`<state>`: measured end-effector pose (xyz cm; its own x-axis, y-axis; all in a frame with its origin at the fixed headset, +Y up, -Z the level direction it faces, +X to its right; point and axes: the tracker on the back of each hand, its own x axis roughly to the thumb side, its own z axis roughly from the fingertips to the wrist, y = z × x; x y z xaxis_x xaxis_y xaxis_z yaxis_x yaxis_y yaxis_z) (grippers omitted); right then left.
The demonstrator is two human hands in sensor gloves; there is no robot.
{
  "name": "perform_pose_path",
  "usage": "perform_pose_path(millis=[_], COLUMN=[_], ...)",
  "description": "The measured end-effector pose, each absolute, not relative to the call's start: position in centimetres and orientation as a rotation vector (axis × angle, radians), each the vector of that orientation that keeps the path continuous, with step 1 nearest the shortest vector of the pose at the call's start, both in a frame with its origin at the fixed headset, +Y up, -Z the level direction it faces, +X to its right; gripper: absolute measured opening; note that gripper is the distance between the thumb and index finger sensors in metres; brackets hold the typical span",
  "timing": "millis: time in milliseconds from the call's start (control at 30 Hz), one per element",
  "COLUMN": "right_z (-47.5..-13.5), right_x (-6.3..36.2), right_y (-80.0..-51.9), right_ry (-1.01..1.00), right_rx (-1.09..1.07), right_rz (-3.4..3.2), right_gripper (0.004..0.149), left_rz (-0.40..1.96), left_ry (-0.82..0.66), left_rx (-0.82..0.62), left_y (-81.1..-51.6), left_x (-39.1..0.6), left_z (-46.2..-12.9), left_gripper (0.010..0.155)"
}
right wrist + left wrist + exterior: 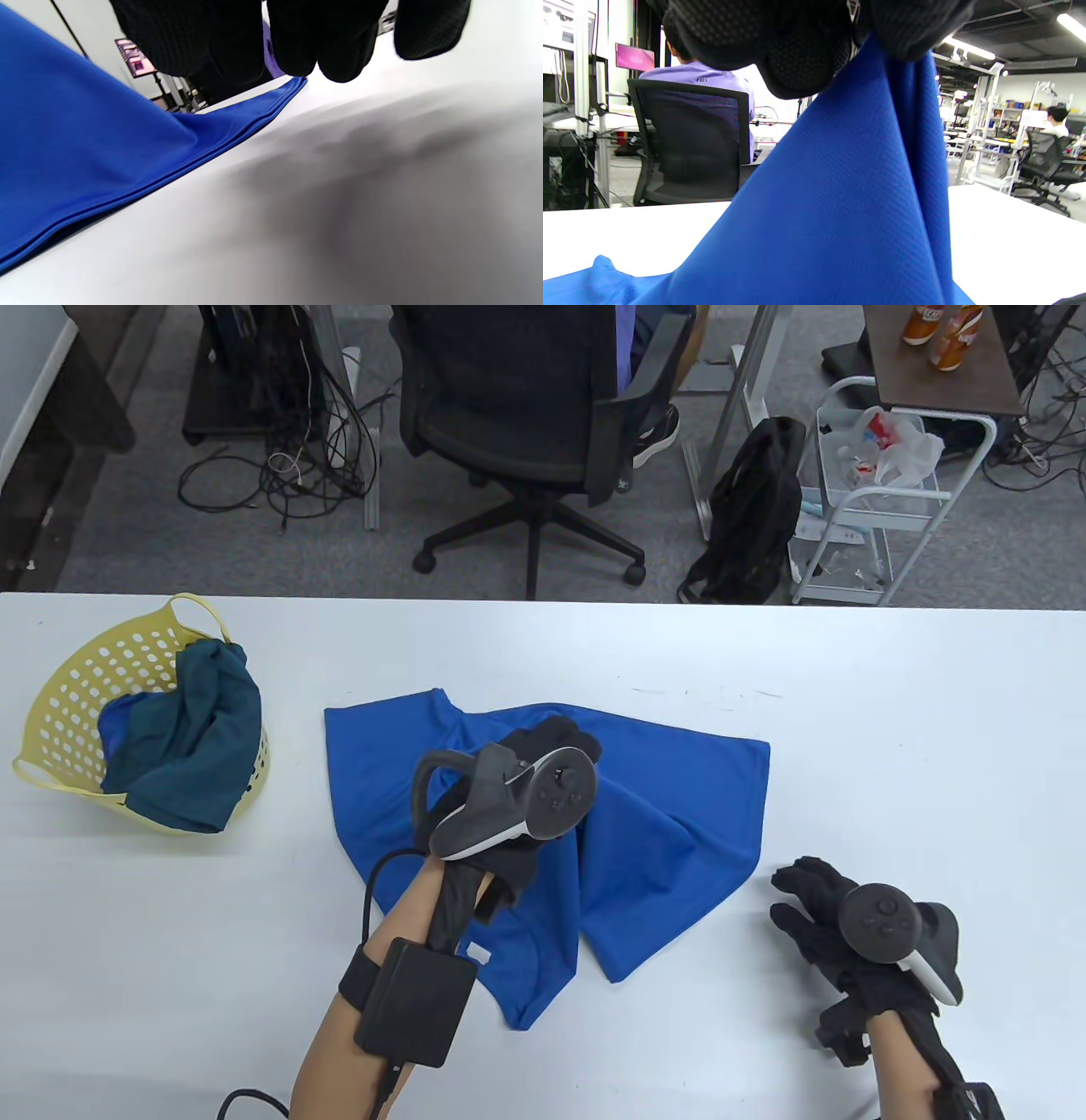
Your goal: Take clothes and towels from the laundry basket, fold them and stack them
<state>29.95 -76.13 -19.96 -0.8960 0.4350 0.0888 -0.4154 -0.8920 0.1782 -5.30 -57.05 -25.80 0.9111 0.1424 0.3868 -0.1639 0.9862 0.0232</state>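
A blue shirt (679,806) lies partly spread on the white table (933,729). My left hand (551,746) is over its middle and grips a bunch of the cloth, lifting it into a peak; the left wrist view shows the blue cloth (840,190) hanging taut from my fingers (797,55). My right hand (802,903) hovers just off the shirt's right edge, fingers spread and holding nothing; in the right wrist view the shirt's hem (237,127) lies below my fingertips (339,51). A yellow laundry basket (68,687) at the left holds a teal garment (195,729).
The table's far edge (543,598) runs across the view, with an office chair (526,415), a black backpack (751,509) and a white cart (882,492) on the floor beyond. A cable (373,891) runs from my left forearm pack.
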Motion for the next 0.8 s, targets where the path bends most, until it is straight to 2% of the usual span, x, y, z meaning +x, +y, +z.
perform_pose_path(millis=[200,267,300,433,667,800], right_z=[-19.9,-19.6,-19.0,-17.2,-16.7,-16.9], right_x=[25.4,23.5,21.8,16.7,11.0,10.6], right_y=[-75.6,-75.2,-75.1,-75.2,-76.8,-76.8], right_ry=[0.35,0.432,0.547,0.812,0.917,0.891], right_rx=[0.43,0.588,0.736,1.015,1.16,1.19], right_rz=[2.729,2.732,2.709,2.696,2.813,2.803], right_gripper=[0.055,0.055,0.056,0.06,0.061,0.061], left_rz=[0.174,0.204,0.218,0.18,0.157,0.133], left_ry=[-0.452,-0.463,-0.467,-0.465,-0.444,-0.419], left_rx=[0.09,0.106,0.104,0.099,0.085,0.082], left_y=[-56.4,-55.7,-55.4,-55.2,-55.9,-56.0], left_x=[-5.0,-5.1,-5.1,-5.1,-5.1,-5.4], left_z=[-25.7,-25.6,-25.6,-25.8,-26.4,-26.7], left_gripper=[0.042,0.042,0.043,0.043,0.042,0.042])
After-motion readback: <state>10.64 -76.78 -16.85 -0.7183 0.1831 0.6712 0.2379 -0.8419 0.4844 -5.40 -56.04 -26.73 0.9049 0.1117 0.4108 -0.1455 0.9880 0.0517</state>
